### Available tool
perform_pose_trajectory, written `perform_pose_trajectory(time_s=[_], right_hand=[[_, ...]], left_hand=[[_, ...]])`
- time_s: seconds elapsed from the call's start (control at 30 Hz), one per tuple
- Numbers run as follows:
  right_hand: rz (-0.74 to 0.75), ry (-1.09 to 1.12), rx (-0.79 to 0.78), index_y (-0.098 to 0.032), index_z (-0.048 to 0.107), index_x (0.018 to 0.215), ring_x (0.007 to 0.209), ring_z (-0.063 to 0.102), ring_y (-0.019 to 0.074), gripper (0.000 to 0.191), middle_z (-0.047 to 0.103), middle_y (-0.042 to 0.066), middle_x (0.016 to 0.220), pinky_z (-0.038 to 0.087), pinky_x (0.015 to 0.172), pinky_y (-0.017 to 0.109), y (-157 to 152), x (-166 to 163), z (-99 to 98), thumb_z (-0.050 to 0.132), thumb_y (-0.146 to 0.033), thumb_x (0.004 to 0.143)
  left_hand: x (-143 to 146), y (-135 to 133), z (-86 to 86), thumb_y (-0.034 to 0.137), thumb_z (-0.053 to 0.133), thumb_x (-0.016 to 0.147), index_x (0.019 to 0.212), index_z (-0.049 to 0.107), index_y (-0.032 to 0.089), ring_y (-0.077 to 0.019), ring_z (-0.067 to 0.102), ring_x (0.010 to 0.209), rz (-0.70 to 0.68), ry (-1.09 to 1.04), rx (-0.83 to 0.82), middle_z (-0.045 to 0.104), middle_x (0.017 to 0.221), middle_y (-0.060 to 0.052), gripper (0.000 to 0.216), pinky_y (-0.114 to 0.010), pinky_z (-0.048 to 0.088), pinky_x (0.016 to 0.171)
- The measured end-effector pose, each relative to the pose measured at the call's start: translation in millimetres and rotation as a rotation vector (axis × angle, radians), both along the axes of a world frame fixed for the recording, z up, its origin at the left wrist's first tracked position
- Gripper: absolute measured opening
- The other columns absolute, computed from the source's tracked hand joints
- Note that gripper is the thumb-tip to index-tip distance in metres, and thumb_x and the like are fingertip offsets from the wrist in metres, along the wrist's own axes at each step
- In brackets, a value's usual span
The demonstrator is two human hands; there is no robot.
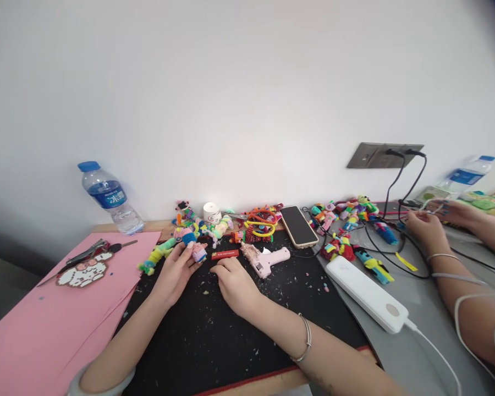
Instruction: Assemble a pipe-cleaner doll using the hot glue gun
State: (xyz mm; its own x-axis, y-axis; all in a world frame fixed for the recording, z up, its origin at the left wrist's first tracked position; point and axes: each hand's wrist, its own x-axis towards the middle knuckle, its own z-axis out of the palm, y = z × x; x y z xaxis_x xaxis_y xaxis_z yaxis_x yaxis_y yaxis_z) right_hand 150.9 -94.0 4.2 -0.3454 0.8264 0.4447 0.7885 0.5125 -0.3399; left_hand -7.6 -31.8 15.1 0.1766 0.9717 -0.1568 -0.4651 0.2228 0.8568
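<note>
My left hand [177, 273] is closed round a small fuzzy doll [197, 250] in pink and blue, which looks made of pipe cleaners. A yellow-green fuzzy doll [159, 256] lies just left of that hand. My right hand [236, 286] is curled low over the black mat [214, 341], fingertips pinched together; anything between them is too small to make out. Just beyond its knuckles is a narrow red item [226, 254] with printing. To its right rests a pale pink glue gun [266, 260], its front crusted with residue.
Pink sheets [91, 308] with pliers [82, 254] lie left, near a water bottle [111, 198]. Behind are a white cup [212, 213], orange-handled scissors [268, 220] and a phone [299, 225]. Right are a white power bank [365, 292], cables, more dolls and another person's hands [431, 234].
</note>
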Motion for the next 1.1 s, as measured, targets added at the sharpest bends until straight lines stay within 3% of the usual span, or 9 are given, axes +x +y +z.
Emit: perform_pose_trajectory(time_s=[0.27,0.43,0.67,1.1], right_hand=[[0.076,0.13,-0.041,-0.015,0.062,0.099,0.098,0.053,0.0177,0.021,0.059,0.008,0.101,0.047,0.087,0.03,-0.4,-0.2,-7.6,0.046,-0.009,0.087],[0.089,0.151,-0.067,-0.014,0.063,0.088,0.096,0.054,0.0178,0.016,0.059,0.008,0.097,0.047,0.086,0.028,1.7,0.3,-5.9,0.049,-0.008,0.085],[0.069,0.148,-0.097,-0.017,0.06,0.09,0.084,0.056,0.017,0.012,0.064,0.004,0.087,0.046,0.078,0.027,-0.4,0.6,-3.0,0.053,-0.011,0.084],[0.026,0.316,-0.138,-0.021,0.062,0.095,0.088,0.053,0.0152,0.02,0.058,0.003,0.091,0.046,0.078,0.024,-0.7,-1.3,-3.2,0.057,-0.007,0.08]], left_hand=[[1.7,-1.0,-1.0,0.027,0.062,0.078,0.088,0.057,0.022,-0.0145,0.063,0.086,0.018,0.024,0.029,0.067,0.097,-0.005,0.012,-0.024,0.05,0.069],[3.7,-3.2,1.0,0.029,0.063,0.078,0.088,0.056,0.023,-0.014,0.062,0.09,0.015,0.036,0.033,0.067,0.096,-0.003,0.013,-0.023,0.05,0.072],[8.0,-5.8,5.2,0.031,0.068,0.073,0.086,0.058,0.022,-0.0161,0.062,0.092,0.012,0.068,0.012,0.067,0.091,-0.002,0.019,-0.024,0.051,0.073],[2.2,-1.7,-3.1,0.029,0.071,0.07,0.095,0.058,0.023,-0.0169,0.063,0.087,-0.008,0.135,-0.077,0.068,0.095,-0.002,0.028,-0.024,0.053,0.07]])
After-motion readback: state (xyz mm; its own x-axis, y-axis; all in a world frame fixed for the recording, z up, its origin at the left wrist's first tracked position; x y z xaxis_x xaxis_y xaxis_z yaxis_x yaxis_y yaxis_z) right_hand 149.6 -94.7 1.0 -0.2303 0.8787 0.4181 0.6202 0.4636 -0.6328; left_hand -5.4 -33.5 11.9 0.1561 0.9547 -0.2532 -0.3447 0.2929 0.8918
